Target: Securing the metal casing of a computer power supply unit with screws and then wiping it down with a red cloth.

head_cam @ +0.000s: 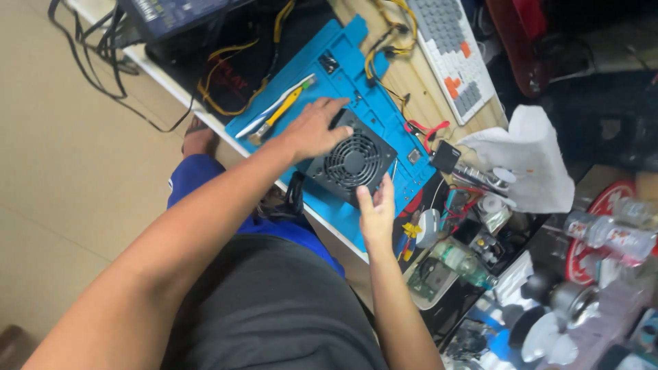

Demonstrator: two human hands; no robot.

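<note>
A black box with a round fan grille point(354, 162) lies on a blue work mat point(384, 103) at the desk's near edge. My left hand point(312, 129) grips the box's far-left corner, fingers curled over the edge. My right hand point(377, 211) holds the box's near-right side, fingers pressed against it. A screwdriver with a yellow and white handle point(279, 108) rests on the mat just left of my left hand.
Yellow cable bundles point(233, 75) lie at the mat's far side. A grey keyboard with orange keys point(452, 51), red-handled cutters point(426, 130), a white cloth point(531, 154), plastic bottles point(606, 236) and small parts crowd the desk's right side.
</note>
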